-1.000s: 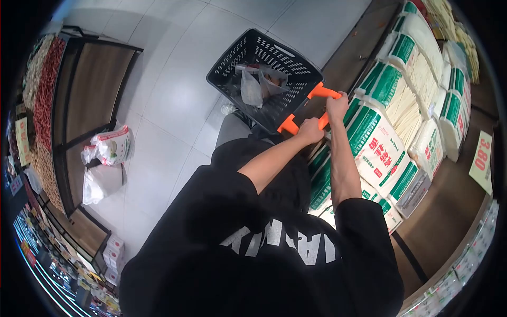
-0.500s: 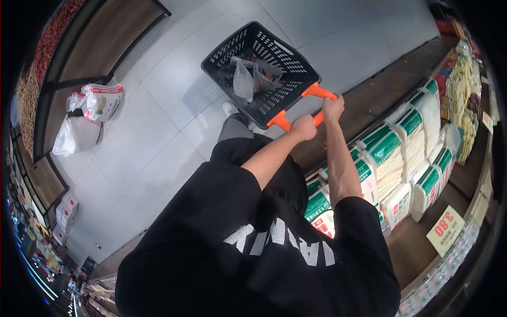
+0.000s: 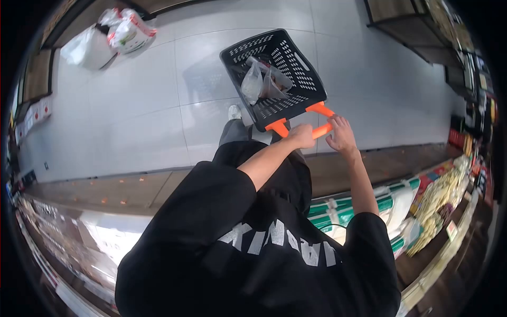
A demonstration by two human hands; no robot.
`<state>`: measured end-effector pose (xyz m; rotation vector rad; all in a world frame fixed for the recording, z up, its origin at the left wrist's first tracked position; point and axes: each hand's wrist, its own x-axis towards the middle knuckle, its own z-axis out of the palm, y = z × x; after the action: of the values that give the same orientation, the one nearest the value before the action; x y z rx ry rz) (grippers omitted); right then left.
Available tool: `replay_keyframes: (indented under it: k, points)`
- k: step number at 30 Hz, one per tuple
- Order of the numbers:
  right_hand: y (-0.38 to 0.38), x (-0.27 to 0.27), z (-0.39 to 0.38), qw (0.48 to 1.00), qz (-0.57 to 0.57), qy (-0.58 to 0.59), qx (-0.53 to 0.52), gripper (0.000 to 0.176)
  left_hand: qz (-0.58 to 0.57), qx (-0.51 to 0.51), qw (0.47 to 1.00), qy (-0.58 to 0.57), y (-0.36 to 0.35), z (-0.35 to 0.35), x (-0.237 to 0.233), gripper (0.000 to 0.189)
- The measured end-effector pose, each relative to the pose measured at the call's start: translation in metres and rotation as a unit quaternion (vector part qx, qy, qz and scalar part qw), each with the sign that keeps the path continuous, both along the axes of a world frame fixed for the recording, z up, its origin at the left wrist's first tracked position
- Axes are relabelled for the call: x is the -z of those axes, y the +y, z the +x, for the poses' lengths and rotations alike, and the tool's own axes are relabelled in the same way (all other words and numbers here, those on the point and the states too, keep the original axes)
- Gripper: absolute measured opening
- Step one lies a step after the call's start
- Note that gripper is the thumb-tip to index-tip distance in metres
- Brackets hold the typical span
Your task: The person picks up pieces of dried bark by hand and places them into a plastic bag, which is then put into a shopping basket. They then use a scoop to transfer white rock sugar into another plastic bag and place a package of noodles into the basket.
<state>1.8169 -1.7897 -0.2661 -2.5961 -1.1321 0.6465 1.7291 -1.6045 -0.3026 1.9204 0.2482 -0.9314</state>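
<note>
I have the black basket (image 3: pixel 296 68) out in front of me on the pale floor (image 3: pixel 158 105), just ahead of my feet, with two clear bags (image 3: pixel 261 82) lying inside it. My left hand (image 3: pixel 302 136) is clamped in a fist round the orange handle (image 3: pixel 277 127); my right hand (image 3: pixel 342 136) lies at the bar's right end with the fingers looking loosely apart, and I cannot tell whether they close round it.

I judge the step in hand to be steering the basket along the aisle by its handle. A further push calls, I think, for a firm right-hand hold first, then even pressure from both arms so the basket does not swing.

The near edge to mind is the low wooden platform (image 3: pixel 391 164) just beside my right leg, with green-and-white packets (image 3: pixel 391 206) stacked on it. Ahead and to the left the tiles lie open; the sacks (image 3: pixel 124 31) against the far left wall are well apart from the basket, as is the dark shelf (image 3: pixel 417 31) at the upper right.
</note>
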Motion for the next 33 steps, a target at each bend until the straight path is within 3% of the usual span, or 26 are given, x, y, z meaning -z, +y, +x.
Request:
replay_keyframes:
  k: [2, 4, 6, 13, 21, 23, 24, 26, 33]
  points:
    - [0.009, 0.035, 0.051, 0.995, -0.033, 0.024, -0.087, 0.040, 0.019, -0.023, 1.000, -0.009, -0.006, 0.021, 0.024, 0.035]
    - [0.014, 0.080, 0.085, 0.967, -0.099, 0.025, -0.235, 0.021, 0.031, -0.021, 0.999, -0.015, -0.012, 0.039, 0.049, 0.034]
    - [0.020, 0.108, 0.110, 0.957, -0.091, 0.025, -0.275, 0.016, 0.060, -0.001, 0.997, -0.049, -0.009, 0.053, 0.067, 0.034]
    - [0.039, 0.196, 0.178, 0.921, -0.018, 0.041, -0.387, 0.015, 0.106, -0.145, 0.984, 0.009, -0.018, 0.087, 0.125, 0.037]
    - [0.019, 0.196, 0.219, 0.863, 0.023, 0.056, -0.502, 0.016, 0.132, -0.219, 0.966, 0.040, -0.081, 0.106, 0.116, 0.036]
    - [0.021, 0.182, 0.215, 0.850, -0.026, 0.052, -0.524, 0.015, 0.131, -0.242, 0.959, 0.067, -0.095, 0.099, 0.112, 0.036]
    - [0.018, 0.180, 0.218, 0.839, 0.048, 0.067, -0.538, 0.016, 0.148, -0.271, 0.948, 0.082, -0.106, 0.098, 0.111, 0.038]
    - [0.023, 0.178, 0.230, 0.826, 0.047, 0.082, -0.556, 0.016, 0.143, -0.281, 0.942, 0.117, -0.111, 0.109, 0.108, 0.038]
    - [0.068, 0.164, 0.184, 0.775, 0.042, 0.105, -0.622, 0.018, 0.146, -0.369, 0.902, 0.168, -0.117, 0.055, 0.106, 0.039]
